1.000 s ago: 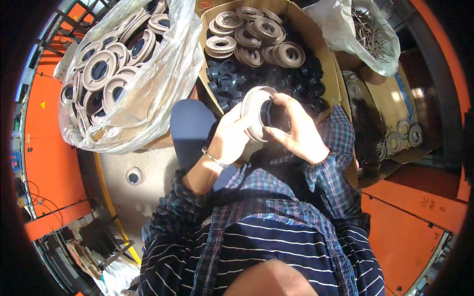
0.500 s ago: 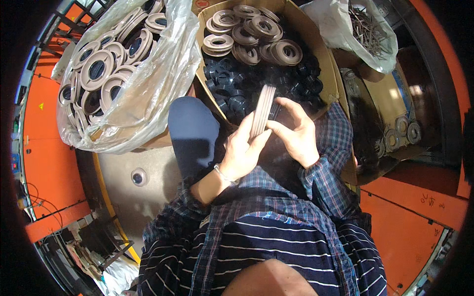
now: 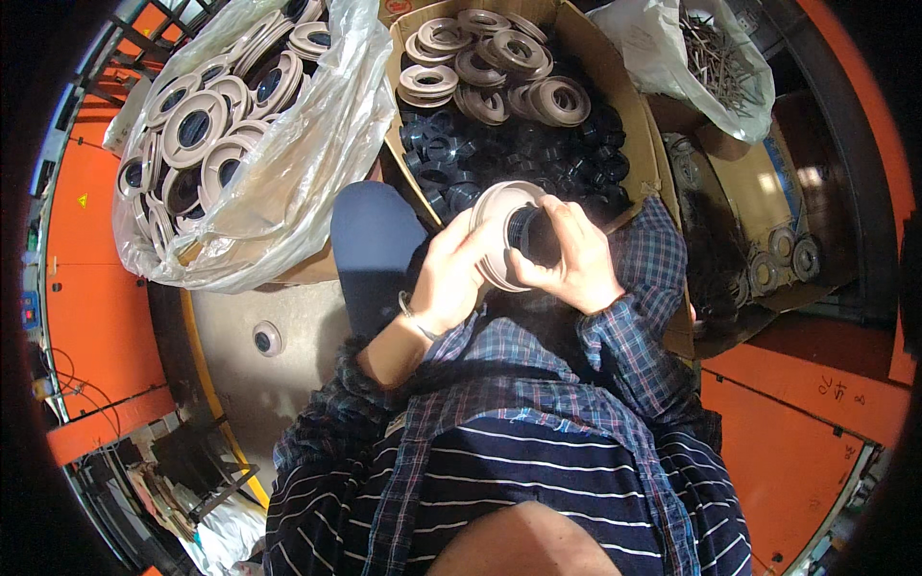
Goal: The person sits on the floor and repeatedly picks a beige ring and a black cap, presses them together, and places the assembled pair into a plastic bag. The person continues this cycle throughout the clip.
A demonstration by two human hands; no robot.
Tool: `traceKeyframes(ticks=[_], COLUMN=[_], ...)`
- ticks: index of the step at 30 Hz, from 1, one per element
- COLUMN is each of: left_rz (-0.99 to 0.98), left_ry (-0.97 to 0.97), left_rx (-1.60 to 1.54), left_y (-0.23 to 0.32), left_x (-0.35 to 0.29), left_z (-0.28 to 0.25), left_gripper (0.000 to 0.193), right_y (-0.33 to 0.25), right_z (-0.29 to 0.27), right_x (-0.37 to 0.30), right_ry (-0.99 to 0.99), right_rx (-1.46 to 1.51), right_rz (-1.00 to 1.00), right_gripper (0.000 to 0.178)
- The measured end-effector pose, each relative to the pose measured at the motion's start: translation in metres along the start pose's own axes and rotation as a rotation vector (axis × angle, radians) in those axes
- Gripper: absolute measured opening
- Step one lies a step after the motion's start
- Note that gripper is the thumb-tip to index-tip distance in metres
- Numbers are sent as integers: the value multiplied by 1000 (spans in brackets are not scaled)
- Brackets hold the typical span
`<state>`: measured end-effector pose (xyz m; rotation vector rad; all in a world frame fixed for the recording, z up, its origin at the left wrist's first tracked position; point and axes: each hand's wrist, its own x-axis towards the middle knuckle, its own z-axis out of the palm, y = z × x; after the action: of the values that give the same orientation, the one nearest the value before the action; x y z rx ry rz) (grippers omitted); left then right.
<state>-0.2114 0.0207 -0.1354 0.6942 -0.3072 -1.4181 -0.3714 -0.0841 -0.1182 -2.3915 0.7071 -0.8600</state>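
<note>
My left hand [image 3: 453, 274] is closed round the side of a beige grooved plastic ring [image 3: 496, 204], which is tilted with its round face toward the right. My right hand [image 3: 576, 257] grips a black threaded ring [image 3: 534, 236] between thumb and fingers, held against the beige ring's centre. How far the black part sits inside it is hidden by my fingers. Just beyond both hands stands a cardboard box with many black rings [image 3: 451, 154] and a heap of beige rings [image 3: 514, 53] on top of them.
At the left a clear plastic bag [image 3: 317, 182] holds beige rings with black centres [image 3: 195, 130]. One small round part [image 3: 267, 338] lies on the floor. A white bag of thin sticks [image 3: 711, 58] and another carton with clear rings [image 3: 805, 257] stand right. Orange panels [image 3: 96, 288] flank me.
The beige ring has turned from nearly edge-on to showing its round face. My left hand has shifted slightly left, and the black ring in my right hand now shows more clearly.
</note>
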Motion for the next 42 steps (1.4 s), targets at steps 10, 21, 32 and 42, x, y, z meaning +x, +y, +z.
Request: traceKeyframes(ticks=[10, 21, 32, 42], left_rz=[218, 191, 576, 263], left_ry=[180, 83, -45, 75], left_rx=[981, 558, 1291, 699], left_y=[-22, -26, -23, -11], left_x=[-11, 9, -14, 8], left_z=[18, -16, 6, -8], left_gripper=[51, 42, 61, 51], right_y=[7, 12, 2, -2], right_z=[26, 18, 51, 36], right_x=[-13, -19, -17, -10], right_ry=[91, -34, 286, 145], right_rx=[295, -36, 609, 169], right_rz=[385, 152, 563, 381], right_gripper=[54, 77, 35, 53])
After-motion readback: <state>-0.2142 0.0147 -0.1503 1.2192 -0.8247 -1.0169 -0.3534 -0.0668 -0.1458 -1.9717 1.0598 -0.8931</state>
